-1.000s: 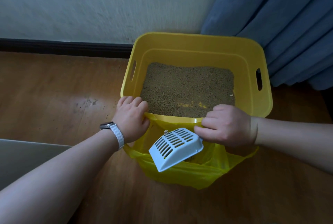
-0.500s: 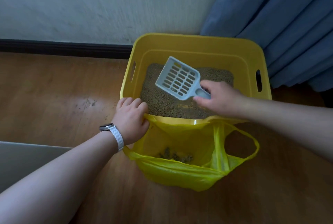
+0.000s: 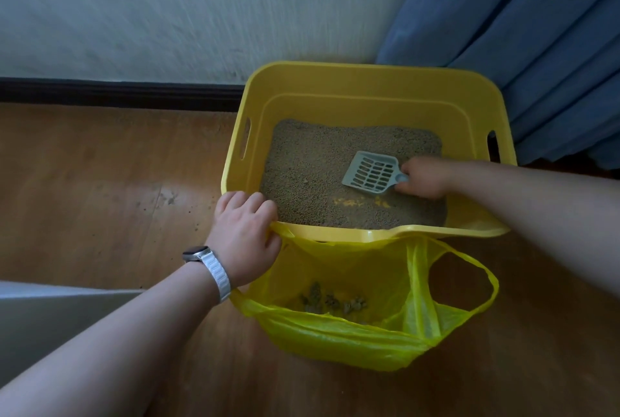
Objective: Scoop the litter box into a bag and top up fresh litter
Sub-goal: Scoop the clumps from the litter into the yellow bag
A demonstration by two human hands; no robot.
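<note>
Floor: wood-look boards (image 3: 100,181) carry everything; a grey surface cuts across the near left corner.
Carrier bag: yellow film carrier bag (image 3: 335,332), nearest, slumped on the floor against the near wall of the box, mouth open. It looks thin, soft and light, so it would likely sag shut if let go; the free handle loop (image 3: 469,282) is the place to take it.
Clumps: a few grey-brown clumps (image 3: 330,302) lie in the bag's bottom.
Left hand: left hand (image 3: 245,232), with a white-strapped watch (image 3: 214,269), curls over the box's near left rim and pinches the bag's edge there.
Litter box: yellow plastic litter box (image 3: 369,81), stiff-walled. It is probably heavy with its fill and best lifted by the two side slots (image 3: 246,138).
Litter: loose brown granules (image 3: 318,165). They should pour and sift easily, and a thin patch near the front shows yellow.
Scoop: pale slotted scoop (image 3: 370,173), low on the litter right of centre. It looks rigid and light, and is held by its short handle.
Right hand: right hand (image 3: 422,178), fingers wrapped round that handle.
Behind: dark skirting (image 3: 117,94), pale wall (image 3: 167,14), blue curtain (image 3: 536,47) at right.
</note>
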